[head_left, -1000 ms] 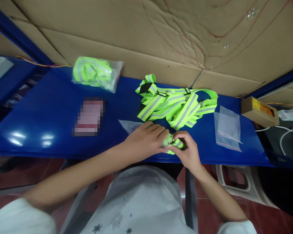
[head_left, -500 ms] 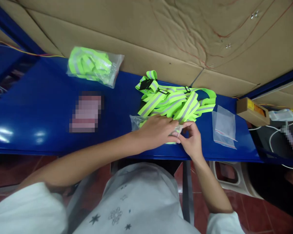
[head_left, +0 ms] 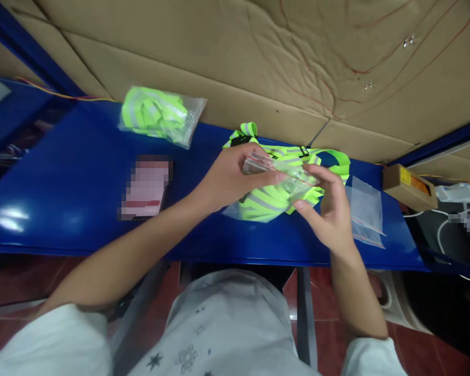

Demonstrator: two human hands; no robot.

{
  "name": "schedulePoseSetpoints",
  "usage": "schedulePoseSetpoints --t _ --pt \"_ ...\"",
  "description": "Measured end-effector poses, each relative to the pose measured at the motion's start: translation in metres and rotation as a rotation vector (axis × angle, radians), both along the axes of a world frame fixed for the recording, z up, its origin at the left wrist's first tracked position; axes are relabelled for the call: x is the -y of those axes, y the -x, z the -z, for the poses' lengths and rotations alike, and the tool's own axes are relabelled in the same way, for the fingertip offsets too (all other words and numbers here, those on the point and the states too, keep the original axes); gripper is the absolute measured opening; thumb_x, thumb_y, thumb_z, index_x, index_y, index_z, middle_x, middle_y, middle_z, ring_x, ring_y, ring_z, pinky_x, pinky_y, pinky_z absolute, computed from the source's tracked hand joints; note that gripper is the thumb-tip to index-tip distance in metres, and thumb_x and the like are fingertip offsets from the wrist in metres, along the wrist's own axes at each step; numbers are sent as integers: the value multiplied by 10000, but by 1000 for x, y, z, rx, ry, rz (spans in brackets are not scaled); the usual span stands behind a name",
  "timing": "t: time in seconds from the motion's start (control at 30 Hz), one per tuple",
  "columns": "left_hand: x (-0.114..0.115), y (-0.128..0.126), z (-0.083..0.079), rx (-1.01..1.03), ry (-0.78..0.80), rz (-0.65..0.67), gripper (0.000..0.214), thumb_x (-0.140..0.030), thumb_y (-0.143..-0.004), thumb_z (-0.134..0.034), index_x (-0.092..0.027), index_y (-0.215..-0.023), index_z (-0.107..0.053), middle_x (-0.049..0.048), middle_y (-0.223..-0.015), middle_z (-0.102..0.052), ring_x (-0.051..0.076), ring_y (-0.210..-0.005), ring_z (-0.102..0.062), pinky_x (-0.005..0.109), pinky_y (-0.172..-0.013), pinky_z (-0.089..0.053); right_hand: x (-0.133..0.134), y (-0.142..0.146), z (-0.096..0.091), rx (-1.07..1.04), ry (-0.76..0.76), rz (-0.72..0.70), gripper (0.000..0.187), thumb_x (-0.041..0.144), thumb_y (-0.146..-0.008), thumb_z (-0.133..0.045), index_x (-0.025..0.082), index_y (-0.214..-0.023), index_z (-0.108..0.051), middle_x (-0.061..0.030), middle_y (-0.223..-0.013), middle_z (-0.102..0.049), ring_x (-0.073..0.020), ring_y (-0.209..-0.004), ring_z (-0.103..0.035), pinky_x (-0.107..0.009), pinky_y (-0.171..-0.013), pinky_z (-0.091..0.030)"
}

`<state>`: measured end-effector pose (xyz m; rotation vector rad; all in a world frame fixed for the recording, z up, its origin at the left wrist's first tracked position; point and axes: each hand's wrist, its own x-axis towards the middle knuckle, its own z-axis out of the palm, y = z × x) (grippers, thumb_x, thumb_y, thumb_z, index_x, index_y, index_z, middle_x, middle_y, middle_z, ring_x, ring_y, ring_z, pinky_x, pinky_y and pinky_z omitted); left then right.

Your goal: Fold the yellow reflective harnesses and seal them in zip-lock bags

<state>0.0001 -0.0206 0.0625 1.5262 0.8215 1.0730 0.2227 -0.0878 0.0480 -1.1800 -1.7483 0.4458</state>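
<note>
A clear zip bag (head_left: 264,203) with folded neon-yellow reflective strap inside is held up off the table, its red-lined mouth toward me and the right. My left hand (head_left: 235,175) grips the bag near its mouth, thumb along the top. On the other side, my right hand (head_left: 329,209) holds the mouth's right end between thumb and curved fingers. Behind the bag lies a loose heap of neon-yellow reflective straps (head_left: 339,163) with black buckles, partly hidden by my hands.
A filled bag of reflective strap (head_left: 154,116) lies at the back left of the blue table (head_left: 82,198). A blurred-out pink item (head_left: 144,188) is nearer me. Flat clear zip bags (head_left: 366,206) and a small cardboard box (head_left: 409,187) are on the right. Cardboard (head_left: 219,52) walls the back.
Both hands have lifted the filled bag from the table and tilted it. My right hand's fingers have spread wider along the mouth, and the view has shifted slightly.
</note>
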Motion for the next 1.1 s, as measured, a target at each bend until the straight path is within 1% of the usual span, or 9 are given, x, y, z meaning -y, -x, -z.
schedulePoseSetpoints --t 0.07,0.17,0.27,0.37,0.5,0.6,0.7,0.83,1.1 --pt "-6 4 9 171 113 -37 374 -407 -704 -890 -155 -808 -633 -27 -778 -665 111 -727 -590 228 -696 -424 -17 -2 -7 2 73 17 395 461 -887 -774 241 -1191 -651 -77 -1141 -706 -224 -1025 -684 -387 -896 -586" --pt "-11 12 25 251 267 9 400 -390 -658 -923 -158 -830 -646 -18 -836 -674 110 -778 -603 226 -741 -441 -40 -4 -10 -123 309 -154 275 472 -885 -774 215 -902 -676 -6 -820 -688 -136 -736 -649 -275 -689 -563" --pt "-11 22 32 221 362 88 389 -401 -673 -914 -156 -863 -679 -6 -862 -686 106 -775 -604 226 -747 -450 -51 -1 -8 -200 469 -269 341 521 -839 -809 207 -889 -685 7 -740 -679 -113 -642 -627 -231 -581 -534" --pt "-8 32 32 100 367 122 333 -426 -759 -855 -151 -865 -698 -3 -802 -680 108 -724 -593 227 -707 -454 -50 4 -1 -265 590 -344 404 586 -854 -772 204 -929 -665 10 -666 -675 -112 -540 -613 -225 -487 -518" --pt "-5 40 40 -46 390 91 323 -467 -852 -764 -148 -855 -718 -5 -725 -651 105 -650 -555 217 -615 -432 -46 7 11 -315 740 -340 332 478 -950 -703 189 -829 -594 9 -647 -687 -100 -498 -630 -194 -454 -499" --pt "-6 45 51 -117 428 63 315 -459 -870 -738 -151 -807 -732 -6 -699 -652 101 -628 -549 208 -584 -419 -46 7 19 -322 851 -318 305 422 -956 -706 183 -804 -593 -2 -667 -708 -103 -497 -649 -178 -435 -483" --pt "-9 48 56 -97 514 93 251 -409 -847 -765 -161 -813 -742 -10 -706 -679 97 -622 -575 196 -582 -437 -45 7 25 -269 818 -248 262 373 -937 -736 180 -792 -635 2 -657 -692 -93 -516 -643 -169 -465 -512" --pt "-12 50 54 -3 685 208 187 -297 -771 -826 -176 -890 -748 -5 -774 -727 116 -678 -650 198 -624 -497 -43 4 30 -237 723 -140 144 318 -908 -770 199 -881 -692 8 -703 -682 -92 -547 -632 -174 -476 -548" --pt "-8 55 65 -71 790 193 196 -378 -845 -765 -198 -925 -761 11 -785 -724 124 -677 -645 188 -575 -462 -47 -4 30 -264 898 -140 67 243 -917 -757 212 -970 -729 -6 -712 -711 -115 -576 -687 -171 -475 -583"
